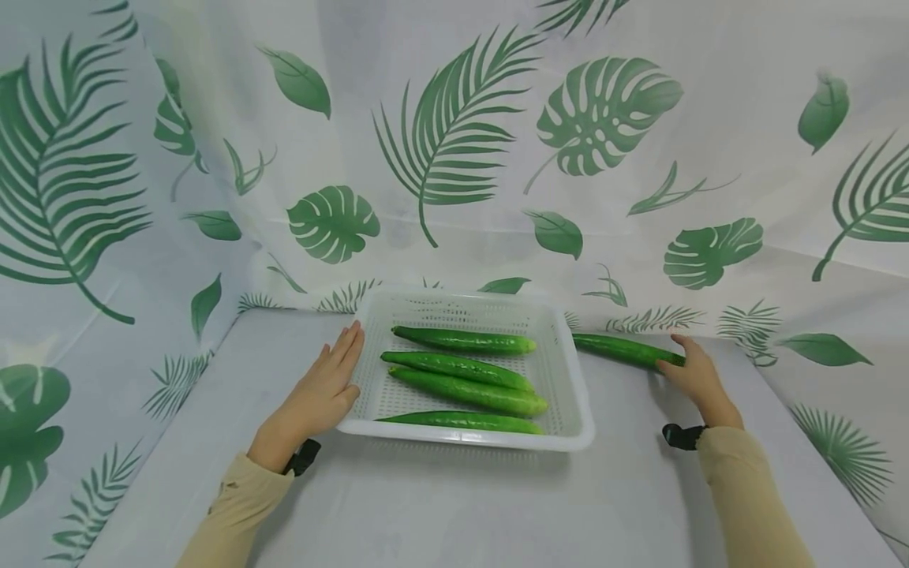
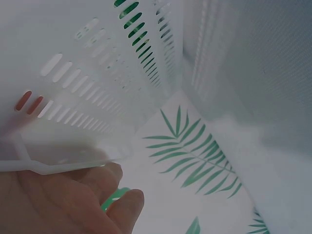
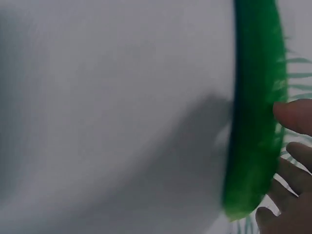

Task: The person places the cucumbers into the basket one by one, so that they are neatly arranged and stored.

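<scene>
A white plastic basket (image 1: pixel 469 434) with slotted walls holds several green cucumbers (image 1: pixel 461 394) lying crosswise. My left hand (image 1: pixel 323 386) rests along its left rim, fingers straight. From the left wrist, that hand (image 2: pixel 87 197) shows beside the rim and the slotted outer wall (image 2: pixel 73 97). Another cucumber (image 1: pixel 618 349) lies to the right of the basket, its left end partly behind the rim. My right hand (image 1: pixel 699 383) is at its right end. In the right wrist view the thumb (image 3: pixel 295 116) touches the cucumber (image 3: pixel 256 112), while the other fingers are spread along its far side.
The basket stands on a pale, cloth-covered table (image 1: pixel 454 513). Behind and at both sides hangs a white curtain (image 1: pixel 483 260) printed with green leaves. Dark bands are on both wrists.
</scene>
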{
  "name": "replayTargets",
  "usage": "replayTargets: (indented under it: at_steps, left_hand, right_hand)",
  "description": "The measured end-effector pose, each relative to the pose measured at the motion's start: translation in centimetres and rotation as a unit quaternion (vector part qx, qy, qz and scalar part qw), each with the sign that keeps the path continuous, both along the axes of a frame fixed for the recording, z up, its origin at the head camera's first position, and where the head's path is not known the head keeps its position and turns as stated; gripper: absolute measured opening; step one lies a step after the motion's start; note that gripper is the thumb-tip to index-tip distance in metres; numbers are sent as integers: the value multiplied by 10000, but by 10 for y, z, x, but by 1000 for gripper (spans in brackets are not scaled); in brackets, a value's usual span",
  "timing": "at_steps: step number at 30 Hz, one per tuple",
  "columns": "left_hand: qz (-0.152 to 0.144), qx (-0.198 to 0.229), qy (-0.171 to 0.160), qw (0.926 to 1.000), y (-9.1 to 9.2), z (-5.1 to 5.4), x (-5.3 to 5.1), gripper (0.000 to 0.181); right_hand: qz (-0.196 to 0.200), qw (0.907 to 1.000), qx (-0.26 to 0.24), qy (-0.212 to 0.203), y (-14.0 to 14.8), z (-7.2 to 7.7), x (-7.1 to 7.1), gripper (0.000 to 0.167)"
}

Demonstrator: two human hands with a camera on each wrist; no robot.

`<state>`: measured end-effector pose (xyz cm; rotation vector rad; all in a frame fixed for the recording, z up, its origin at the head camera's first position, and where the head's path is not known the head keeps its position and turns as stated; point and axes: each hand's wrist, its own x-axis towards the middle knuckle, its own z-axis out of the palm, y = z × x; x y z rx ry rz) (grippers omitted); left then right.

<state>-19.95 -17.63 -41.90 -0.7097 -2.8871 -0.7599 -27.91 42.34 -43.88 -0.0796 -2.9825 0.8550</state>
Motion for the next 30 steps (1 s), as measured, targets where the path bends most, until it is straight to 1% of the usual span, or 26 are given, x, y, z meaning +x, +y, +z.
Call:
replayTargets:
  at_steps: [2,3,6,8,11,17,22,27,30]
  left_hand:
    - [4,-21,-4,10000,0,0,0,74]
    - [6,-22,-5,10000,0,0,0,74]
    - [-4,-11,5,10000,-1,0,0,73]
    - [-11,3,36,10000,-1,-1,0,73]
    - [-16,-7,49,10000,-1,-1,0,73]
    - [-13,-37,61,10000,-1,-1,0,74]
    - [-1,-28,37,10000,0,-2,0,74]
    - [9,-48,-72,10000,0,0,1,74]
    - [6,-33,-47,10000,0,0,1,74]
  right_hand:
    - [50,9994,253,-209,6,-7,-3,70]
    - [61,9992,303,-269,7,-10,-3,70]
    - [45,9989,406,-219,9,-15,-3,65]
    - [69,9992,386,-75,8,-16,0,61]
    - [-4,9999,161,28,7,-16,6,56]
    - [-438,9980,-437,-156,10,-21,18,60]
    - [-490,9954,-818,-69,16,-27,30,64]
    - [-569,9880,-1438,10,17,-33,43,70]
    - [-757,9835,-1641,38,16,-36,51,72]
